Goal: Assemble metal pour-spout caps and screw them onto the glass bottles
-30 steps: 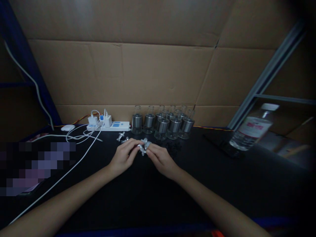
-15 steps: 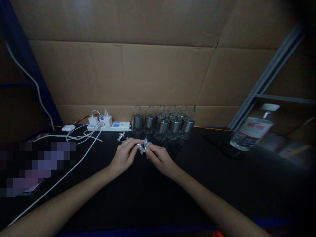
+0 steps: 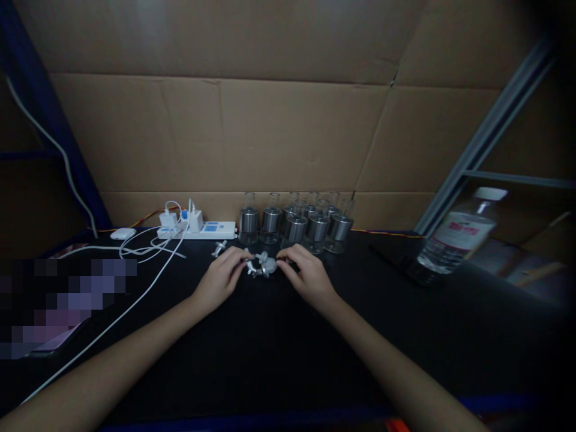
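Observation:
Between my hands is a small silvery metal clamp (image 3: 264, 264), with a curved arm on its left and a wing-shaped knob near its middle. A pale round part shows at its right side. My left hand (image 3: 221, 275) is closed, thumb and fingers pinching the curved arm's end. My right hand (image 3: 306, 273) is also closed, its fingertips pressed together at the right edge of the clamp. Just behind my left hand, another small silvery metal piece (image 3: 219, 248) lies on the black tabletop (image 3: 270, 354).
Several glass bottles with metal sleeves (image 3: 296, 228) stand behind my hands. A white power strip (image 3: 225, 230) with chargers and loose cables is to the left. At right stands a large plastic bottle (image 3: 459, 234). A cardboard wall (image 3: 292, 132) closes the back. One area at left is pixelated.
My hands have moved slightly apart, the right one going right. The clamp's curved arm and pale round part now show more plainly between them.

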Available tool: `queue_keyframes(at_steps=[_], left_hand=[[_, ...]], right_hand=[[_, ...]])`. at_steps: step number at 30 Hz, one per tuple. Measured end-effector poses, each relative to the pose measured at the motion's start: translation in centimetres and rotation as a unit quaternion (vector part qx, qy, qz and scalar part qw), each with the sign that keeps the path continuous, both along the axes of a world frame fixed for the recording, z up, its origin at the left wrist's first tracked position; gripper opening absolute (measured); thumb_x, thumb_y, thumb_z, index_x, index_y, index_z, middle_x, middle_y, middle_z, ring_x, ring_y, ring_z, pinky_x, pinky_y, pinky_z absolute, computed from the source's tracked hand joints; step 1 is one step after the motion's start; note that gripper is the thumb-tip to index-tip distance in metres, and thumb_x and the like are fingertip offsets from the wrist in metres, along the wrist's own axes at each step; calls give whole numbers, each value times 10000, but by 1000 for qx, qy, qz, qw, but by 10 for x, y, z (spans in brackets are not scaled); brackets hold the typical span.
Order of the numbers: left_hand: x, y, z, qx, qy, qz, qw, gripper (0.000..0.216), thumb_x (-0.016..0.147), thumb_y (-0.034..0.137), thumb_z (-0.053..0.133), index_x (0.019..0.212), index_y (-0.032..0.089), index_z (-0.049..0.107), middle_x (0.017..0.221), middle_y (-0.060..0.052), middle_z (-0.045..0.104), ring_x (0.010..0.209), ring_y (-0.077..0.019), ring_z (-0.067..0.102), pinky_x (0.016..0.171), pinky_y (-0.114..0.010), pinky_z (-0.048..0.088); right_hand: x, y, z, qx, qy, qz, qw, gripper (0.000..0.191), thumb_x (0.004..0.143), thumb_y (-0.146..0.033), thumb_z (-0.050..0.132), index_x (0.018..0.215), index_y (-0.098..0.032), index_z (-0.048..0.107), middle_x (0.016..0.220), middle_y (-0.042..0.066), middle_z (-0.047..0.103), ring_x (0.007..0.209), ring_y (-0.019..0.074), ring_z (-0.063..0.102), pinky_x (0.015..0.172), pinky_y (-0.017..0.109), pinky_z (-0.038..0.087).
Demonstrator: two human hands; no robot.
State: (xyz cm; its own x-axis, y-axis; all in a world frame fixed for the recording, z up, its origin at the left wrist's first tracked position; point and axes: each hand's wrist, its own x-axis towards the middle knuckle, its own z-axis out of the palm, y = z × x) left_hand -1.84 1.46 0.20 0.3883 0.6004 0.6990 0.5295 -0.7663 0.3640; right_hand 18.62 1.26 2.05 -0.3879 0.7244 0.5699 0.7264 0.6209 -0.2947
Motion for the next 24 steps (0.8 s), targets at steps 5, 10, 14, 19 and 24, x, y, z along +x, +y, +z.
queue_keyframes(at_steps=[5,10,14,19,24], left_hand=[[-1,5,-3,-14,34,0,999,260,798,77,373,1015,173,478,946,-62,525,898,-162,492,793,-322,399],[-1,6,-5,-9,92,11,996,311,780,54,380,1040,203,466,955,-39,550,904,-174,498,802,-356,372],[-1,6,-5,-4,120,27,992,359,756,19,379,1050,206,464,974,-33,559,920,-177,492,828,-370,341],[0,3,-2,7,119,40,992,405,734,-15,360,1057,210,459,1027,-33,535,989,-172,455,886,-378,293],[3,-5,4,24,96,52,994,382,740,-3,359,1035,210,476,1028,-35,540,1006,-173,451,932,-406,237]], right_hand=[[9,2,2,-1,-82,-57,995,154,808,-281,435,914,-255,544,875,14,479,751,131,516,629,246,398],[9,1,0,-4,-153,-79,985,143,782,-270,478,895,-265,564,880,20,466,728,138,513,534,237,379],[6,-1,1,12,-178,-90,980,139,779,-254,477,876,-253,576,870,38,468,747,154,495,514,240,371],[5,-2,1,14,-162,-101,982,161,790,-241,455,908,-247,564,866,42,484,775,162,491,546,247,381],[4,0,3,20,-37,-77,996,159,820,-254,402,851,-211,551,812,34,506,765,152,501,638,263,393]])
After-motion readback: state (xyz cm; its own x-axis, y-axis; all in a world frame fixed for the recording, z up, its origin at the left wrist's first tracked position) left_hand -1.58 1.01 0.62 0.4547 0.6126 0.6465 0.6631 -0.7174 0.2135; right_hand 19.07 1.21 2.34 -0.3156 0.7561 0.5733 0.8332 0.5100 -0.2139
